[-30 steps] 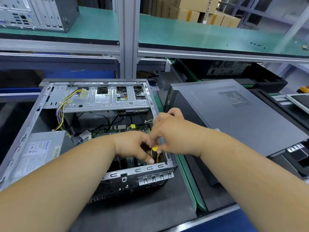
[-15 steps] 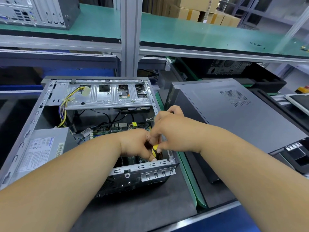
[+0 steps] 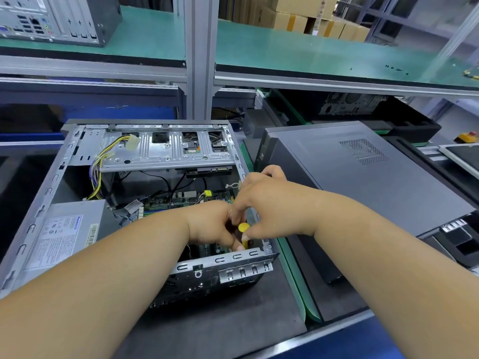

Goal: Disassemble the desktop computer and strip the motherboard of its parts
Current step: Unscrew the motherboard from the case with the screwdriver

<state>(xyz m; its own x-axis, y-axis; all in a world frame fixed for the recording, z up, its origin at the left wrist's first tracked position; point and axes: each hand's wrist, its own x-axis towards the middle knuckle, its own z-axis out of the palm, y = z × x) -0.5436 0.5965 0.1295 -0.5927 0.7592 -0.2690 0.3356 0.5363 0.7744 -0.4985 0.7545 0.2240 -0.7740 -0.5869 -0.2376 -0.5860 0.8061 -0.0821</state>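
Note:
An open grey desktop case lies on its side on the dark mat. Inside it I see the green motherboard, a silver power supply at the left and a drive cage at the far end. Both hands meet over the case's near right corner. My left hand grips the black part of a yellow and black screwdriver. My right hand pinches the yellow top of its handle. The tip and the board under the hands are hidden.
A closed grey computer case lies just right of the open one, beyond a green tray edge. Yellow and black cables hang at the cage's left. A green shelf above carries another computer and several cardboard boxes.
Both hands stay at the same corner on the screwdriver. The fingers have shifted slightly round the handle, and more of its yellow top shows now.

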